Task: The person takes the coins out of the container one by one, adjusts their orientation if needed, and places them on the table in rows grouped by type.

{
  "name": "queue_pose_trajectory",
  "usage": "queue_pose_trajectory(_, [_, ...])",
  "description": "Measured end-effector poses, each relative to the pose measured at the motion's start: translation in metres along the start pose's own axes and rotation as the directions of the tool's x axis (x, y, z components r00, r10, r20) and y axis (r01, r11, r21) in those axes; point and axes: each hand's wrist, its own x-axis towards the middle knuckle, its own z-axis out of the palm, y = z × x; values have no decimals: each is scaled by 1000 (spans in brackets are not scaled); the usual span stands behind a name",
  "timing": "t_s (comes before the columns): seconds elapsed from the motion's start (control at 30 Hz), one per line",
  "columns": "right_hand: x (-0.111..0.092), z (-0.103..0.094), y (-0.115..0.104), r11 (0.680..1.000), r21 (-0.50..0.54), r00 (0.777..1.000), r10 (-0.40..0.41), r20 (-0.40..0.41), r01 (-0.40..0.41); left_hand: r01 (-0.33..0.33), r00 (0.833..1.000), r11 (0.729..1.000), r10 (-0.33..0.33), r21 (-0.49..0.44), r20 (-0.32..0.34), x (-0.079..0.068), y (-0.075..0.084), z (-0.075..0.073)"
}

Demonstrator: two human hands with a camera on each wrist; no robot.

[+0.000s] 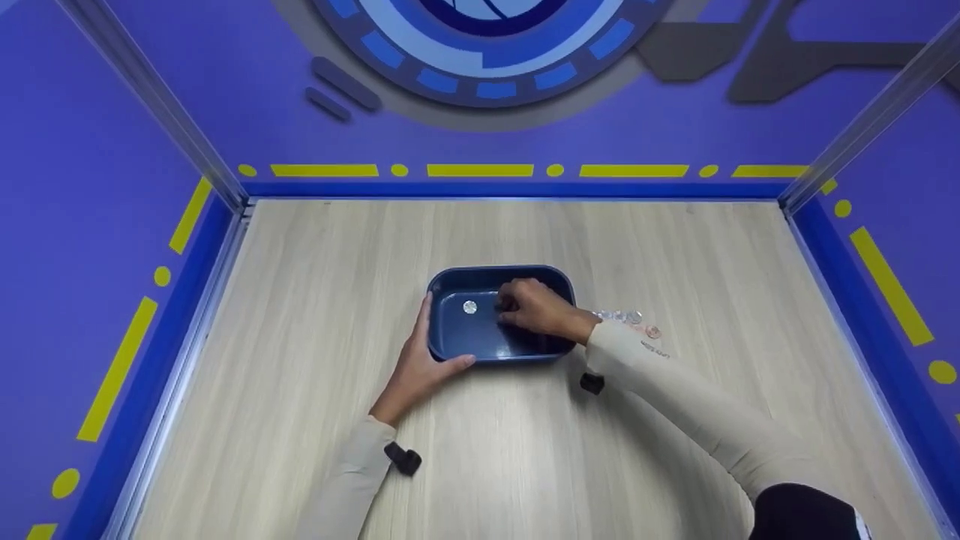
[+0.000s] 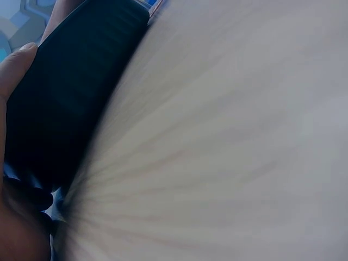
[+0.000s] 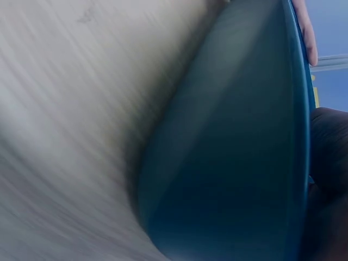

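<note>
A dark blue rectangular container (image 1: 450,352) with rounded corners stands on the table. My left hand (image 1: 421,364) holds its near left corner, the thumb on the front rim and the fingers along the left side. In the left wrist view the left thumb (image 2: 19,65) lies on the rim. My right hand (image 1: 536,306) reaches over the right side into the container with curled fingers; whether something is between them is hidden. One small shiny round piece (image 1: 469,307) lies on the container floor, left of the right hand. The right wrist view shows the container's outer wall (image 3: 228,163).
Several small shiny round pieces (image 1: 634,317) lie right of the container, partly behind the right sleeve, with a copper-coloured one (image 1: 652,331) among them. Blue-purple panels (image 1: 487,142) border the wooden table (image 1: 315,300) at the back and sides.
</note>
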Motion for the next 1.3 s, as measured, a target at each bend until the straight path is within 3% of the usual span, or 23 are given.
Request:
queue_pose_trajectory(0.3, [16, -3, -6, 999, -28, 996, 38, 81, -36, -3, 1000, 1000, 3, 7, 2, 1, 0, 0])
queue_pose_trajectory(0.8, [35, 7, -12, 992, -96, 991, -65, 119, 77, -22, 1000, 1000, 22, -4, -4, 1, 0, 0])
queue_pose_trajectory(1.3, [45, 12, -31, 987, -152, 980, -25, 199, 56, -11, 1000, 1000, 11, 6, 20, 1, 1, -2])
